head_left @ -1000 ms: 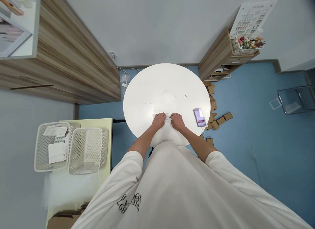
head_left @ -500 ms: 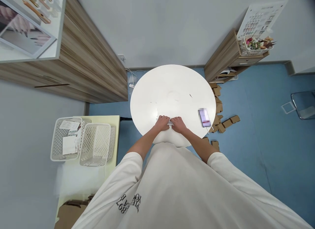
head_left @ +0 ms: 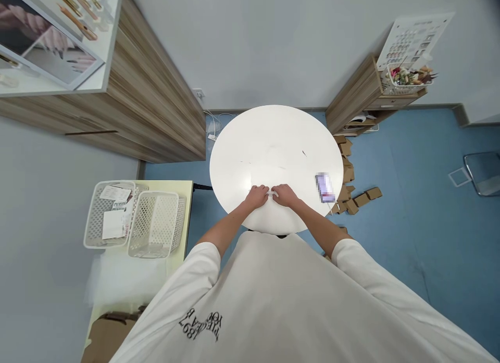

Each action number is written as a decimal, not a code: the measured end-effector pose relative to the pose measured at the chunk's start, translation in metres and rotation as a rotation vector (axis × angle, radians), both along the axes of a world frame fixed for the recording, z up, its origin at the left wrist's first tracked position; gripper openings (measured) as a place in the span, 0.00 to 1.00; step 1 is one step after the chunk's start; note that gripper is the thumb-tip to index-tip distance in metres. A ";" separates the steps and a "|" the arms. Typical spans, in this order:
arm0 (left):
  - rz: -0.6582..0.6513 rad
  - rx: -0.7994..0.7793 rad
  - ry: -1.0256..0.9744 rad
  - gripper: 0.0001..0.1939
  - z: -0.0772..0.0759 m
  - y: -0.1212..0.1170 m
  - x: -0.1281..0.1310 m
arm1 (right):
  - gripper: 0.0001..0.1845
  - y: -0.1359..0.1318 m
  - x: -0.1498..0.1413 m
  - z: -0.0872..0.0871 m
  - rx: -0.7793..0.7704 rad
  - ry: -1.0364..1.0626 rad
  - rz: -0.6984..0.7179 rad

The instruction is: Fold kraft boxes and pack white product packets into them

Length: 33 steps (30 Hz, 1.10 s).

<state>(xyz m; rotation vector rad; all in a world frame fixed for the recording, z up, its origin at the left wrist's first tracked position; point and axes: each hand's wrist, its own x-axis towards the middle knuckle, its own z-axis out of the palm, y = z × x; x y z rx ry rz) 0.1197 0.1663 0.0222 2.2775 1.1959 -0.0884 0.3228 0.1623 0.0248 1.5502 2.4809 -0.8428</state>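
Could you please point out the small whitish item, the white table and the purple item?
Small whitish item (head_left: 272,193): head view, on its exposed middle.
White table (head_left: 269,131): head view, on its bare top.
Purple item (head_left: 325,186): head view, middle of its upper face.

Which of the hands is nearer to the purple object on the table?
Right. The right hand is left of the purple object, not touching it; the left hand is farther left.

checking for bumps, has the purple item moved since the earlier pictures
No, the purple item keeps its place near the right edge of the round table.
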 end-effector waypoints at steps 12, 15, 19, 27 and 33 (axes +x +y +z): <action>0.178 0.044 0.161 0.15 -0.027 0.033 0.014 | 0.29 -0.009 0.006 -0.014 0.053 -0.082 -0.349; 0.181 0.039 0.139 0.16 -0.030 0.037 0.016 | 0.29 -0.017 0.011 -0.015 0.007 -0.099 -0.386; 0.163 0.054 0.121 0.16 -0.032 0.036 0.017 | 0.30 -0.019 0.015 -0.017 -0.054 -0.104 -0.454; 0.194 0.069 0.143 0.16 -0.025 0.024 0.019 | 0.29 -0.008 0.011 -0.026 -0.169 -0.097 -0.682; 0.166 0.079 0.107 0.20 -0.008 -0.007 0.022 | 0.25 -0.002 0.004 -0.036 -0.188 -0.100 -0.879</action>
